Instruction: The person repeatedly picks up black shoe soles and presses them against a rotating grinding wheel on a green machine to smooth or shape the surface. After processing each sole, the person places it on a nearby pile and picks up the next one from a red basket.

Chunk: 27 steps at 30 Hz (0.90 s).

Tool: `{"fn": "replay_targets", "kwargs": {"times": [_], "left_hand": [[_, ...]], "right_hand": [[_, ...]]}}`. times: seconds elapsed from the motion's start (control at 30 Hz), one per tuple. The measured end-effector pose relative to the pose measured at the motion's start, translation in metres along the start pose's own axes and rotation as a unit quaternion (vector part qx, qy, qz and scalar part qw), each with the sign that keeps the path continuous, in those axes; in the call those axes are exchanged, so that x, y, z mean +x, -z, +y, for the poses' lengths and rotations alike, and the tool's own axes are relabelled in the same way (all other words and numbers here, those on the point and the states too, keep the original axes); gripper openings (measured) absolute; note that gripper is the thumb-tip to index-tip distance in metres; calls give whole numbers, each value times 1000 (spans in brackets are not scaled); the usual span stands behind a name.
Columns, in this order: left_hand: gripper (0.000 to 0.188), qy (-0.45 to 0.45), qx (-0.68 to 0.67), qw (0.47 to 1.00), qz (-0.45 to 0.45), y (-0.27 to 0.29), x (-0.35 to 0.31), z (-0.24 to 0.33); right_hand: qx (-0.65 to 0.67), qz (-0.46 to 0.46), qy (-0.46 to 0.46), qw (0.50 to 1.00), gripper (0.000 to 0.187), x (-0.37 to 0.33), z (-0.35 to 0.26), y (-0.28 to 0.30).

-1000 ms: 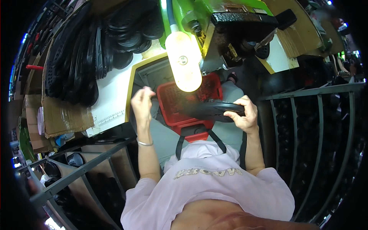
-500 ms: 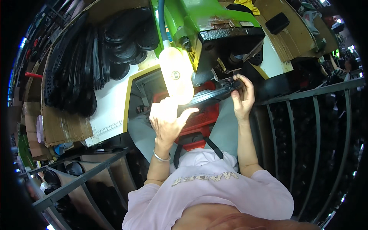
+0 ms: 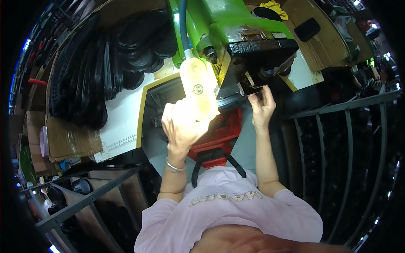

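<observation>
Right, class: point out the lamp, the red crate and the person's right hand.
lamp (image 3: 198, 89), head view, middle of its glowing shade.
red crate (image 3: 219, 139), head view, its slatted side.
right hand (image 3: 262, 105), head view, middle of hand.

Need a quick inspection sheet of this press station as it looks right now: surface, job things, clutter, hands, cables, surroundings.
Surface: grey bed under the green press.
Job's things: thin black part under the press head; red crate below.
Clutter: black parts stacked at left; cardboard.
Hands: left hand raised by the lit lamp; right hand at the part's edge, grip unclear.
Cables: blue hose to lamp.
Surroundings: metal racks both sides.
</observation>
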State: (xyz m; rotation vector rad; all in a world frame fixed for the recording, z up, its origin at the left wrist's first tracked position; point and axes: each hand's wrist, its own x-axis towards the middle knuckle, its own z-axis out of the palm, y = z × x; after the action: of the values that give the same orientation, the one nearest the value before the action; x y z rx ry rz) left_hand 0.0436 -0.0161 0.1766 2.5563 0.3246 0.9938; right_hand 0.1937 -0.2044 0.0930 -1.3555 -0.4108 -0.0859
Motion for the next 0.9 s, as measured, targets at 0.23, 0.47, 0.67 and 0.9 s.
{"fn": "replay_targets", "kwargs": {"times": [0.23,0.47,0.67,0.9], "left_hand": [[30,-7,31,999,-13,19,-6,-17],[37,25,-17,999,11,11,-35,-42],[38,86,-100,990,53,-19,-76,-74],[37,126,-209,967,68,-50,-87,-82]], "right_hand": [[-45,-1,18,999,56,-9,8,-19],[21,7,-5,1000,61,-20,-1,-38],[-149,-1,136,979,59,-25,-8,-49],[-249,-5,229,941,55,-28,-23,-54]]}}
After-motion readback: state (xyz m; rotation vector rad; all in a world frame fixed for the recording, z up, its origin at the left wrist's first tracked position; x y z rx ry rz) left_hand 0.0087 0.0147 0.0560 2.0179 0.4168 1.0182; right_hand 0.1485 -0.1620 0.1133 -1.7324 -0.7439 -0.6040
